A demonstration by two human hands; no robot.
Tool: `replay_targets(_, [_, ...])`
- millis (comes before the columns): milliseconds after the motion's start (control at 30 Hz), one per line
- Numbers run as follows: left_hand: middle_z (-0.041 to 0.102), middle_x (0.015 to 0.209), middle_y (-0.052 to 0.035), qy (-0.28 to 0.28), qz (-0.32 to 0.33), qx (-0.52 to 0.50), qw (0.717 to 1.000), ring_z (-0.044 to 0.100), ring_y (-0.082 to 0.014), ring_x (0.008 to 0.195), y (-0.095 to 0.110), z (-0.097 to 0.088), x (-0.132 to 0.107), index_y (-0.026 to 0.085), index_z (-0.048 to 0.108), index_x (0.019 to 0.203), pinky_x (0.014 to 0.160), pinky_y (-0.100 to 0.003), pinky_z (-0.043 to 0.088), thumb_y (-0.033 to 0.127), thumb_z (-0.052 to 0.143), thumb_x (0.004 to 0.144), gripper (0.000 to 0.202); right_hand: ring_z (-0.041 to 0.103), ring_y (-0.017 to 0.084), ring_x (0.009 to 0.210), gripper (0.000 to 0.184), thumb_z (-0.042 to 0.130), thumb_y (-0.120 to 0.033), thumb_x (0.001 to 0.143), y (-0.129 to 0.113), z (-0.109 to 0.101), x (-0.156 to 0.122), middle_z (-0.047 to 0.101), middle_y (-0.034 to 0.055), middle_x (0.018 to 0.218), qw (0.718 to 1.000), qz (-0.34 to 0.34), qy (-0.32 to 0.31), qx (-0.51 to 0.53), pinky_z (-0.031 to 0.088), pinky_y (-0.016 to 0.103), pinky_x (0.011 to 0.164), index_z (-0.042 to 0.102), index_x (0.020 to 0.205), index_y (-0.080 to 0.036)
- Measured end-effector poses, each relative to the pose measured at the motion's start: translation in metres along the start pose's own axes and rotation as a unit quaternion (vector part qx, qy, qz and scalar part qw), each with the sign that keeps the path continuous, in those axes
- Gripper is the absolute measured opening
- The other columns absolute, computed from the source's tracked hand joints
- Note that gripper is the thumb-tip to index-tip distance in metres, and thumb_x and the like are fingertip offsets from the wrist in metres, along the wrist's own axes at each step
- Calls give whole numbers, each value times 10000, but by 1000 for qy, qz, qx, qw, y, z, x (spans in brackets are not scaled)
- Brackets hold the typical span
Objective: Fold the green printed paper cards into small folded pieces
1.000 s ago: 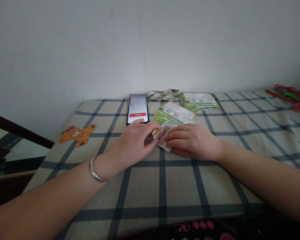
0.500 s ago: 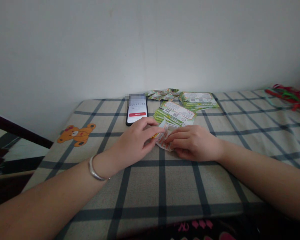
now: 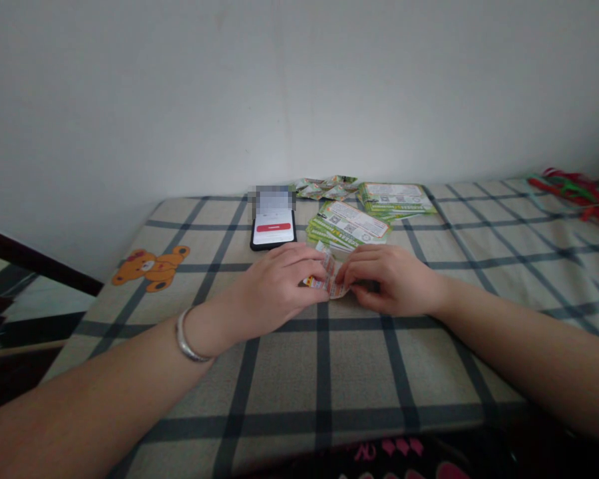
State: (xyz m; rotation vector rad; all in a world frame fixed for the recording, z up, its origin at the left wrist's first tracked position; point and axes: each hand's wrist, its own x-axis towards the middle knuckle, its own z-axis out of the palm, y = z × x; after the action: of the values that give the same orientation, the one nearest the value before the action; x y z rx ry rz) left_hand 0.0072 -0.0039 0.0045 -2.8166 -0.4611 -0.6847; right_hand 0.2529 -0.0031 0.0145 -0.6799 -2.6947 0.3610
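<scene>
Between my hands, low over the checked cloth, is a small folded printed leaflet (image 3: pixel 335 279), white with orange print and a bit of yellow. My left hand (image 3: pixel 287 283), with a silver bangle at the wrist, has its fingers closed on the leaflet's left side. On the right side, my right hand (image 3: pixel 387 279) pinches the paper's edge between thumb and fingers. The fingers partly cover the leaflet, so its full shape is hidden. Just beyond lies a fanned stack of green-and-white leaflets (image 3: pixel 352 225).
A phone (image 3: pixel 274 234) lies behind my left hand. Folded paper pieces (image 3: pixel 326 188) and another leaflet stack (image 3: pixel 398 198) lie along the wall. Red and green cords (image 3: pixel 579 193) are at the far right. A bear picture (image 3: pixel 152 268) marks the cloth (image 3: pixel 279 386) at left.
My left hand has turned further over the leaflet and its fingers have come down. The right hand has shifted slightly up, and the paper between them sits at a changed angle.
</scene>
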Motion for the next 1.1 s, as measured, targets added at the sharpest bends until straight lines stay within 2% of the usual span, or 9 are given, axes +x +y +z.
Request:
replay_targets(333, [661,1111,-52,-41,10,-46,998,527,-228,1188,0,-4,2,249,707,1046,1040,-432,449,136,540,909,244,547,142,751,91,564,-178,863,1,6,1,622,32,787,997,48,64,-17,404,260,693,651,887,-167])
replay_targets(633, [655,1170,-37,-76,8,-41,996,551,-232,1186,2,-3,-1,289,670,1122,1086,-488,376,136,562,872,311,548,153,758,93,561,-165,865,5,5,1,614,35,782,995,80,54,-18,405,268,694,654,864,-164])
replay_targets(800, [680,1198,-30,-79,-7,-64,995,590,-186,1172,3,-3,-1,239,643,1141,1141,-470,308,153,516,907,280,530,147,725,91,569,-178,864,5,5,2,596,26,744,995,81,51,-42,388,269,678,648,823,-163])
replay_targets(1000, [695,1161,-35,-76,-8,-76,994,629,-185,1104,3,-2,0,226,657,1108,1120,-476,337,139,509,904,267,535,153,732,113,564,-200,874,8,10,3,609,34,755,993,88,60,-57,395,277,686,663,834,-163])
replay_targets(1100, [695,1150,-44,-79,-14,-75,994,626,-185,1100,4,-2,0,211,632,1156,1121,-488,330,139,506,903,291,548,150,744,105,576,-200,868,9,12,2,624,33,768,992,94,69,-48,405,275,698,673,846,-168])
